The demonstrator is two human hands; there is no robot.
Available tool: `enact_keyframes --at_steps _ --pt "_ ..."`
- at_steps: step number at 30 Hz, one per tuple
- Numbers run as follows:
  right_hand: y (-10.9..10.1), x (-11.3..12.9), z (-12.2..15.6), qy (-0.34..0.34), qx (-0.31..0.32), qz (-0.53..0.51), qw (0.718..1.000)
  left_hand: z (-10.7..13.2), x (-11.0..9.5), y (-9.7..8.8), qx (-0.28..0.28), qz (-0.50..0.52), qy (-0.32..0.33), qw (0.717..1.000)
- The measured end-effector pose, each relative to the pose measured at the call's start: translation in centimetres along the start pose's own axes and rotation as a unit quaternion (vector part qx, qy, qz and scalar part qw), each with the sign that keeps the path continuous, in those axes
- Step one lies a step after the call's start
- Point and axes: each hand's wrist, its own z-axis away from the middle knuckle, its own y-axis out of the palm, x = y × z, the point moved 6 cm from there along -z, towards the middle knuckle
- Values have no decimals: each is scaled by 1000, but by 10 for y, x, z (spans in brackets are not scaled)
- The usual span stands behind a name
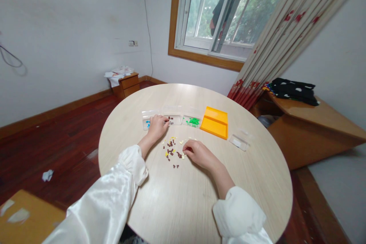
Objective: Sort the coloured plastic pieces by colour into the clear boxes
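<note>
My left hand [157, 127] reaches over the row of clear plastic boxes, its thumb and fingers pinched at the box with brown pieces [177, 120]. Anything inside that pinch is too small to make out. Partly behind this hand is a clear box with blue pieces [145, 124]. My right hand [197, 153] rests at the right edge of a loose scatter of small brown pieces [170, 144], mixed with yellow and cream ones. Its fingertips are closed together, and what they grip, if anything, is hidden.
Bright green pieces [194, 122] fill another clear box. Beside it lies an open yellow-orange case [214, 126], then a clear box [239, 143] with something white in it. All stand on a round wooden table [183, 206]. A cabinet [320, 129] with dark cloth stands at right.
</note>
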Motion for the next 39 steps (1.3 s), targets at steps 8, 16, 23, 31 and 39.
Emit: enact_keyframes --at_steps 8,16,23,31,39 --pt "-4 -1 0 38 -35 -6 999 4 -10 5 57 -36 43 997" --pt "-11 -5 -1 28 -98 -22 995 4 -5 1 78 0 52 996" --pt "-12 -7 -2 28 -116 -19 993 4 -5 0 108 44 63 991" --pt "-15 -12 -1 30 -151 -48 987 9 -21 -8 134 53 94 985" --pt "-19 -13 -1 38 -235 -108 965 29 -72 -18 179 156 199 951"
